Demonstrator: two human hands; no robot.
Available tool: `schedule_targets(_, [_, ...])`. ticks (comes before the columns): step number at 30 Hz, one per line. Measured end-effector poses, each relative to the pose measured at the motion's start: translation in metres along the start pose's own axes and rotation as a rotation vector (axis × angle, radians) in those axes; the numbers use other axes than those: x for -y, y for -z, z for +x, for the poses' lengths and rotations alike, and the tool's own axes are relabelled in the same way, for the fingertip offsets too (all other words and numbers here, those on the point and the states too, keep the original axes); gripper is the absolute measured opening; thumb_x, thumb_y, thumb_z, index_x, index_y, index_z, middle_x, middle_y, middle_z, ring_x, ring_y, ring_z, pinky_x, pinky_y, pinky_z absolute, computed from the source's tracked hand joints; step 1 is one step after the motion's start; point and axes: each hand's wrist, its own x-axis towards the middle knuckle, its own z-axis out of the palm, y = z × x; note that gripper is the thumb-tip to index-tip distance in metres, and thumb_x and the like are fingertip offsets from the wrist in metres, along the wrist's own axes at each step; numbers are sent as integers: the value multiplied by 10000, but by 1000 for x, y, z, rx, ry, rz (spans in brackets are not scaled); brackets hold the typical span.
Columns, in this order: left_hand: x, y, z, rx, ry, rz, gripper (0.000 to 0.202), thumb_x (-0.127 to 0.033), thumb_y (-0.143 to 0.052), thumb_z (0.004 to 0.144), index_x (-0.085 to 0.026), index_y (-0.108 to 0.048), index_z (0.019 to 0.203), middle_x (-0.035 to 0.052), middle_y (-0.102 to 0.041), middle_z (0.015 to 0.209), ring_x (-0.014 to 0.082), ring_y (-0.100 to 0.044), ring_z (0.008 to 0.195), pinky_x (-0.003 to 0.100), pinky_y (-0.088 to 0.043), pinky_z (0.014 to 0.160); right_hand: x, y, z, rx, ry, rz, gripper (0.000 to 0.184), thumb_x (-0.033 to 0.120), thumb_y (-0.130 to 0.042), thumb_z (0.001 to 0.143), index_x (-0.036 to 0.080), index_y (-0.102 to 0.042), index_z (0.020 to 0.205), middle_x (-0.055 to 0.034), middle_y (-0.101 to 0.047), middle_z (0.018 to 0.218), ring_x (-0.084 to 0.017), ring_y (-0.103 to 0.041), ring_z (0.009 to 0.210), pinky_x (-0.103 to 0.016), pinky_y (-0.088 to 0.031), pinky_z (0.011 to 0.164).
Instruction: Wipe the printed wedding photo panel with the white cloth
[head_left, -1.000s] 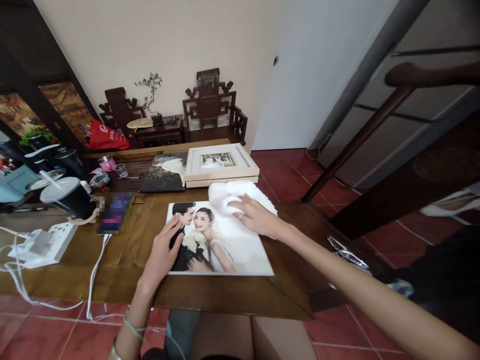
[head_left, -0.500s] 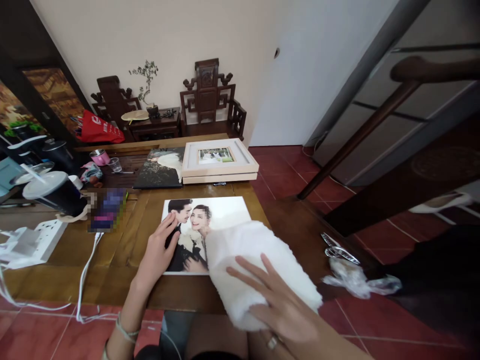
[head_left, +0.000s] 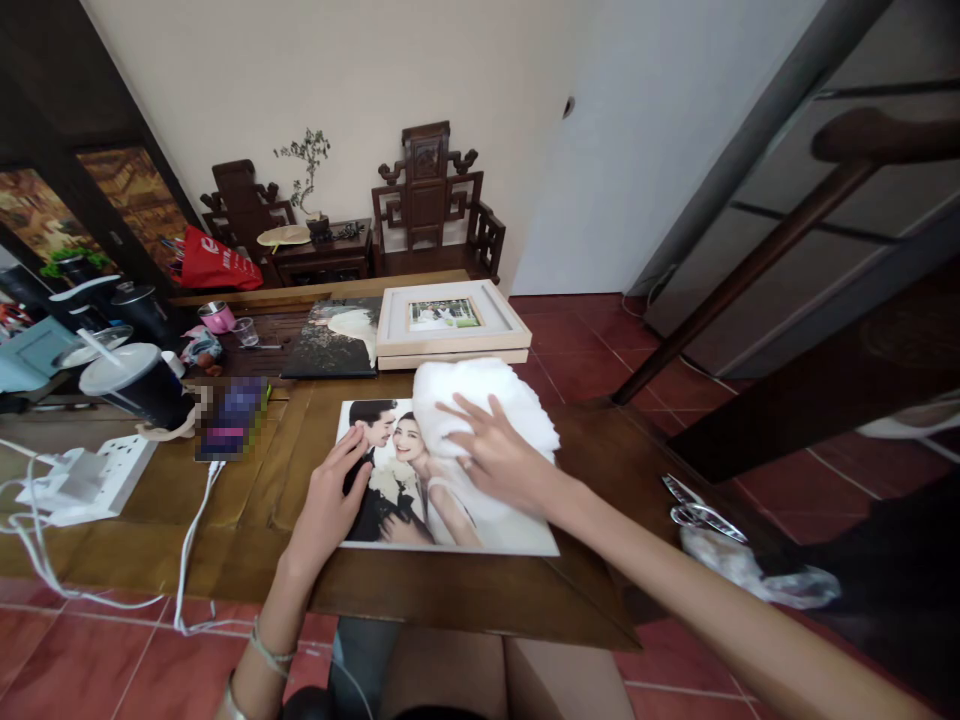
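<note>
A photo panel point(head_left: 450, 520) of a couple lies flat near the front edge of the wooden table. My left hand point(head_left: 330, 495) rests on its left side, fingers stretched out over the picture and holding nothing. On the panel's upper right lies a white fluffy towel point(head_left: 480, 385), covering that part of the print. My right hand point(head_left: 499, 455) presses on this towel and holds it, its fingers somewhat spread on top; the thumb is not clearly seen.
Behind the panel are stacked light wood picture frames point(head_left: 457, 350) and a dark photo panel point(head_left: 330, 350). To the left stand a phone point(head_left: 232, 415) on a cable, a power strip point(head_left: 112, 485) and a lidded cup point(head_left: 142, 390). Scissors point(head_left: 701, 512) lie at the right.
My right hand has slid the towel away from me, up to the panel's far right corner, uncovering the lower right of the picture. The left hand stays on the panel. The camera view has shifted slightly.
</note>
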Motion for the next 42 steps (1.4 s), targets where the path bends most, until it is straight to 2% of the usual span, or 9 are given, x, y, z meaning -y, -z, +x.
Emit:
schedule_targets(6, [0,-1,0,7,4,1,397,-289,-450,924,-159,-541,1288,91,-473,1412,205,-410,1329,406,-329,1113,62,-6,-87,45,138,108,314,68,-501,598,169,-692,826,-116,-266,1514,-392,-81,1400,-705,-21,1065])
schedule_targets(9, [1,0,0,17,6,-3,402,-293,-448,925,-159,-536,1294,92,-466,1417,206,-395,1338,407,-316,1120,77,-8,-107,11,170,112,287,58,-496,549,165,-669,751,-103,-239,1525,-399,-81,1398,-692,-5,1077])
schedule_targets(13, [1,0,0,33,9,-2,408,-295,-447,926,-157,-528,1302,89,-458,1424,198,-384,1345,391,-308,1125,64,-4,-85,53,139,134,341,62,-494,592,188,-694,837,-105,-341,1484,-369,-156,1395,-692,-57,1073])
schedule_targets(20, [0,1,1,36,-6,-11,393,-285,-443,926,-171,-541,1289,85,-462,1421,193,-387,1343,399,-306,1126,9,-1,16,32,22,66,386,61,-465,727,156,-664,1044,-132,-440,1418,-352,-250,1367,-672,-144,1066])
schedule_targets(23, [0,0,1,21,-15,-27,382,-273,-440,926,-182,-548,1281,80,-475,1411,191,-395,1338,410,-317,1120,-1,-3,40,12,11,50,399,56,-455,741,134,-637,1087,-155,-438,1414,-360,-263,1358,-687,-151,1050])
schedule_targets(26, [1,-1,0,1,-14,-32,375,-269,-440,924,-177,-559,1268,87,-491,1397,193,-411,1328,413,-328,1114,10,-5,30,11,21,56,376,73,-473,733,140,-642,1062,-152,-426,1423,-358,-231,1372,-680,-133,1059])
schedule_targets(35, [0,-3,1,6,-3,-34,384,-253,-432,923,-164,-548,1278,91,-474,1411,201,-391,1341,414,-309,1124,89,-14,-80,43,208,162,317,59,-503,584,161,-644,849,-145,-298,1499,-407,-85,1396,-712,-19,1055])
schedule_targets(38, [-1,-2,1,23,2,-34,391,-252,-425,925,-159,-538,1288,95,-464,1419,203,-378,1349,417,-296,1131,85,-13,-70,97,204,157,319,86,-514,615,178,-640,894,-135,-320,1491,-396,-102,1397,-712,-38,1052])
schedule_targets(42, [0,-2,1,22,-17,-43,404,-247,-418,929,-158,-513,1311,96,-458,1423,195,-373,1352,416,-288,1134,61,-10,-15,126,112,132,327,140,-532,729,181,-638,1035,-135,-366,1466,-379,-168,1388,-685,-90,1062])
